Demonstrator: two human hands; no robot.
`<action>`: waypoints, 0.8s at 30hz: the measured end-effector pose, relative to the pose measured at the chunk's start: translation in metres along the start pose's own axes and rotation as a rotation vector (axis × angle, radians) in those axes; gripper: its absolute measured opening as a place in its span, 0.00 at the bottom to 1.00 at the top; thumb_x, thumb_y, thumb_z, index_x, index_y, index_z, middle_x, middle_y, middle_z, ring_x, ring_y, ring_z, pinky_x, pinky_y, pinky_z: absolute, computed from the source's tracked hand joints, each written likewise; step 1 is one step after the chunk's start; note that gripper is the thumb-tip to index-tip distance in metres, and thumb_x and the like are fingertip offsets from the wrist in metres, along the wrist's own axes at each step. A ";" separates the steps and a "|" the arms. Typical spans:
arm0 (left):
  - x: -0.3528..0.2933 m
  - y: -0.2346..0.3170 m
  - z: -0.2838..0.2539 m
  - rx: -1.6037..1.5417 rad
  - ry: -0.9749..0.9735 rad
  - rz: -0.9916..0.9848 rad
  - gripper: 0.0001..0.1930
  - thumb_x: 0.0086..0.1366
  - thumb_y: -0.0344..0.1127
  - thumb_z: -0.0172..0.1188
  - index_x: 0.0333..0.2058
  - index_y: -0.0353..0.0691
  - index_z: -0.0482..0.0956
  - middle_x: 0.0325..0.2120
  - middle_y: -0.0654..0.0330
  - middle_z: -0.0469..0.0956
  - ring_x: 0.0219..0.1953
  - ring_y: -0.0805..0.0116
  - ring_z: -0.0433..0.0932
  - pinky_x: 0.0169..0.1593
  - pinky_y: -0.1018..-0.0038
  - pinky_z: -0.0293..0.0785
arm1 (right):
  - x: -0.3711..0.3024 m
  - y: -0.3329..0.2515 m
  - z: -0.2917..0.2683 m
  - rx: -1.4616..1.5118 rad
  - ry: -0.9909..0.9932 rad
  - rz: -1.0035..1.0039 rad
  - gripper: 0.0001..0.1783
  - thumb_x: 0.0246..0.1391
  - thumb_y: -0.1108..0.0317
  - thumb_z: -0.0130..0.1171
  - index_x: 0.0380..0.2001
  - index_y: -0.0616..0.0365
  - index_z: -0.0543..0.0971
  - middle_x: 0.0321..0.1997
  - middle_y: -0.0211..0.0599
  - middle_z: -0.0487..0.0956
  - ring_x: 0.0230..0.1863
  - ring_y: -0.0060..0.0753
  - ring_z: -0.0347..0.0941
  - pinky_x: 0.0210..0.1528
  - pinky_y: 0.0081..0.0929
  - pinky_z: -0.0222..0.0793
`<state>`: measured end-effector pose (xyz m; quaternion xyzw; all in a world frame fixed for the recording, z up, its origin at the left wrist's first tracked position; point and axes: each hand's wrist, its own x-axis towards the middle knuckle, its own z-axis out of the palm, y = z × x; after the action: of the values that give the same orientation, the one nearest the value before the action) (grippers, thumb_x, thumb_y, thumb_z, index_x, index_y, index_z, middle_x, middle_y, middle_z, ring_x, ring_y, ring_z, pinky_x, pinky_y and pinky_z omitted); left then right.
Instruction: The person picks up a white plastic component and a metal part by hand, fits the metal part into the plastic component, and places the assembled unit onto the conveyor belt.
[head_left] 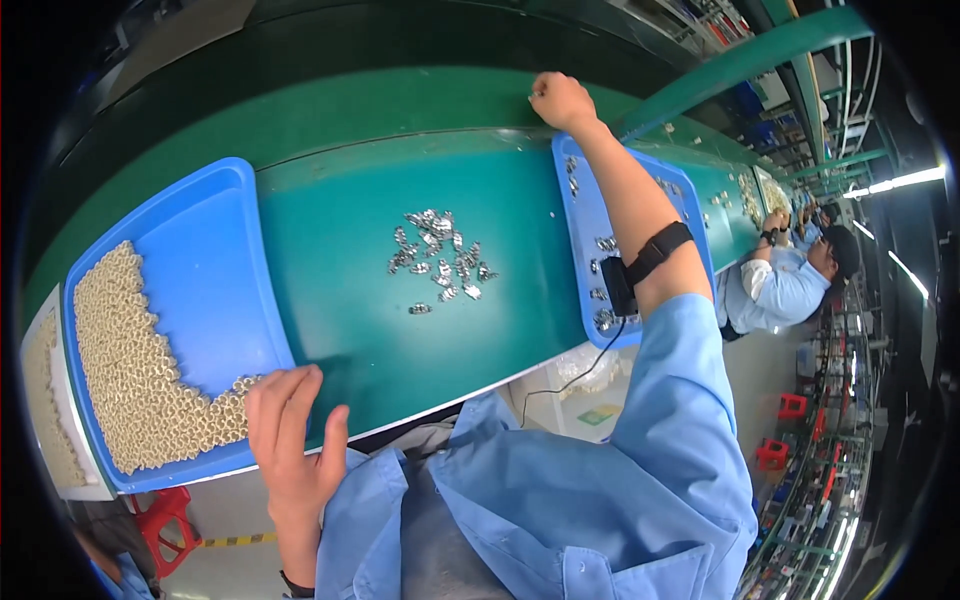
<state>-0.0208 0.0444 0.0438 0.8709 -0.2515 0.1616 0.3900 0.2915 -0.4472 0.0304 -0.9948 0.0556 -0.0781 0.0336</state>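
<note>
My left hand is at the near right corner of a blue tray, its fingers stretched out and the thumb apart, holding nothing I can see. Small beige ring-like parts fill much of that tray in a heap, some right by my fingertips. My right hand reaches over the far edge of a second blue tray, closed in a pinch. What it holds is too small to make out. Several shiny metal parts lie scattered on the green mat between the trays, and more metal pieces are in the second tray.
Beyond the mat runs a green belt, with a green rail slanting above at right. A cable hangs from my right wrist. Co-workers in blue, one nearest, sit farther along. A red stool stands below left.
</note>
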 end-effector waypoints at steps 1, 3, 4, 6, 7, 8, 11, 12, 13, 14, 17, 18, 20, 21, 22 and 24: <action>-0.003 -0.003 -0.004 0.014 0.012 -0.012 0.22 0.56 0.27 0.70 0.50 0.30 0.80 0.47 0.47 0.80 0.47 0.45 0.78 0.52 0.56 0.73 | 0.008 0.003 0.005 -0.033 -0.070 0.069 0.18 0.54 0.61 0.64 0.48 0.50 0.86 0.45 0.46 0.87 0.52 0.53 0.82 0.55 0.45 0.78; -0.011 -0.007 -0.011 0.041 -0.005 -0.054 0.21 0.55 0.27 0.70 0.49 0.30 0.80 0.47 0.48 0.80 0.47 0.45 0.77 0.52 0.56 0.73 | 0.012 0.000 0.005 -0.045 -0.075 0.044 0.19 0.54 0.60 0.64 0.49 0.50 0.85 0.47 0.46 0.86 0.52 0.53 0.81 0.56 0.46 0.78; -0.015 -0.008 -0.013 0.047 -0.021 -0.074 0.21 0.55 0.27 0.70 0.48 0.30 0.80 0.47 0.48 0.80 0.46 0.45 0.77 0.52 0.55 0.73 | 0.005 0.000 0.005 -0.066 -0.080 0.047 0.20 0.54 0.60 0.65 0.50 0.50 0.85 0.48 0.46 0.86 0.53 0.54 0.81 0.56 0.46 0.77; -0.015 -0.010 -0.013 0.048 -0.024 -0.066 0.21 0.55 0.27 0.70 0.48 0.30 0.80 0.47 0.48 0.80 0.46 0.45 0.77 0.52 0.55 0.73 | -0.012 0.002 0.002 -0.093 -0.096 0.059 0.21 0.54 0.59 0.65 0.51 0.50 0.84 0.49 0.46 0.86 0.54 0.54 0.80 0.57 0.46 0.77; -0.013 -0.011 -0.016 0.052 -0.023 -0.052 0.20 0.55 0.27 0.69 0.48 0.30 0.80 0.47 0.48 0.80 0.46 0.45 0.78 0.51 0.55 0.73 | -0.021 -0.007 -0.009 -0.158 0.041 -0.054 0.23 0.54 0.58 0.64 0.53 0.50 0.83 0.48 0.46 0.85 0.54 0.53 0.81 0.56 0.46 0.77; -0.011 -0.012 -0.017 0.052 -0.025 -0.033 0.20 0.56 0.27 0.69 0.48 0.30 0.80 0.46 0.48 0.80 0.46 0.45 0.78 0.51 0.55 0.73 | -0.032 -0.013 -0.023 -0.224 0.178 -0.162 0.24 0.54 0.58 0.64 0.55 0.50 0.83 0.47 0.46 0.85 0.54 0.52 0.81 0.56 0.46 0.77; -0.004 -0.023 -0.017 0.040 -0.019 -0.024 0.19 0.56 0.27 0.69 0.48 0.30 0.80 0.45 0.48 0.81 0.45 0.45 0.78 0.50 0.55 0.73 | -0.098 -0.072 -0.068 -0.098 0.127 -0.395 0.20 0.56 0.62 0.65 0.50 0.55 0.83 0.45 0.46 0.84 0.53 0.53 0.80 0.57 0.46 0.75; -0.002 -0.026 -0.015 0.035 -0.012 -0.016 0.19 0.56 0.27 0.68 0.47 0.30 0.80 0.45 0.48 0.81 0.45 0.46 0.78 0.49 0.55 0.73 | -0.127 -0.093 -0.075 -0.045 0.051 -0.444 0.18 0.56 0.64 0.64 0.49 0.56 0.84 0.43 0.46 0.84 0.52 0.53 0.80 0.57 0.45 0.75; 0.002 -0.027 -0.013 0.018 -0.019 -0.008 0.19 0.56 0.27 0.68 0.47 0.30 0.80 0.45 0.48 0.81 0.45 0.46 0.78 0.49 0.55 0.73 | -0.156 -0.107 -0.078 -0.048 -0.011 -0.457 0.16 0.56 0.67 0.64 0.48 0.57 0.84 0.42 0.46 0.84 0.49 0.54 0.81 0.55 0.46 0.75; 0.005 -0.026 -0.008 0.001 -0.009 0.005 0.18 0.56 0.27 0.68 0.47 0.30 0.81 0.44 0.48 0.81 0.44 0.46 0.78 0.49 0.56 0.72 | -0.180 -0.119 -0.077 -0.049 -0.075 -0.474 0.14 0.55 0.69 0.63 0.46 0.57 0.85 0.40 0.46 0.83 0.47 0.54 0.81 0.53 0.46 0.76; 0.013 -0.018 0.000 -0.031 0.018 0.023 0.17 0.57 0.28 0.68 0.45 0.30 0.82 0.42 0.49 0.82 0.43 0.47 0.78 0.48 0.57 0.71 | -0.222 -0.132 -0.056 -0.024 -0.101 -0.474 0.13 0.56 0.71 0.64 0.45 0.59 0.85 0.38 0.46 0.82 0.42 0.51 0.81 0.48 0.45 0.77; 0.016 -0.015 0.000 -0.034 0.013 0.043 0.16 0.57 0.27 0.68 0.44 0.31 0.82 0.42 0.50 0.82 0.42 0.48 0.79 0.48 0.57 0.71 | -0.227 -0.129 -0.040 0.109 -0.066 -0.384 0.13 0.56 0.72 0.64 0.45 0.60 0.85 0.37 0.46 0.82 0.41 0.50 0.82 0.47 0.43 0.78; 0.018 -0.011 -0.004 -0.017 0.008 0.070 0.14 0.57 0.27 0.68 0.43 0.32 0.83 0.40 0.52 0.82 0.41 0.49 0.79 0.47 0.59 0.70 | -0.231 -0.131 -0.015 0.389 -0.003 -0.219 0.12 0.56 0.73 0.65 0.44 0.61 0.84 0.36 0.46 0.81 0.40 0.46 0.82 0.44 0.38 0.78; 0.014 -0.015 -0.007 0.023 0.016 0.035 0.14 0.57 0.27 0.68 0.43 0.32 0.83 0.40 0.52 0.82 0.41 0.49 0.79 0.47 0.59 0.70 | -0.232 -0.137 -0.012 0.421 -0.027 -0.184 0.12 0.56 0.73 0.65 0.44 0.62 0.85 0.36 0.46 0.81 0.40 0.44 0.82 0.43 0.36 0.78; 0.009 -0.020 -0.010 0.036 0.046 0.007 0.13 0.58 0.27 0.67 0.43 0.32 0.83 0.40 0.52 0.82 0.41 0.50 0.79 0.47 0.59 0.70 | -0.235 -0.137 -0.013 0.455 -0.055 -0.154 0.11 0.56 0.74 0.66 0.43 0.63 0.85 0.35 0.46 0.80 0.39 0.41 0.82 0.42 0.33 0.78; -0.004 -0.033 -0.025 0.078 0.102 -0.047 0.11 0.59 0.27 0.66 0.42 0.32 0.83 0.40 0.52 0.83 0.40 0.51 0.79 0.47 0.61 0.69 | -0.243 -0.134 -0.016 0.484 -0.033 -0.085 0.10 0.56 0.74 0.66 0.42 0.63 0.85 0.36 0.45 0.81 0.37 0.38 0.82 0.42 0.31 0.77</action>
<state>-0.0077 0.0841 0.0383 0.8817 -0.2046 0.2062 0.3718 0.0646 -0.2868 0.0199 -0.9604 -0.0074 -0.0741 0.2687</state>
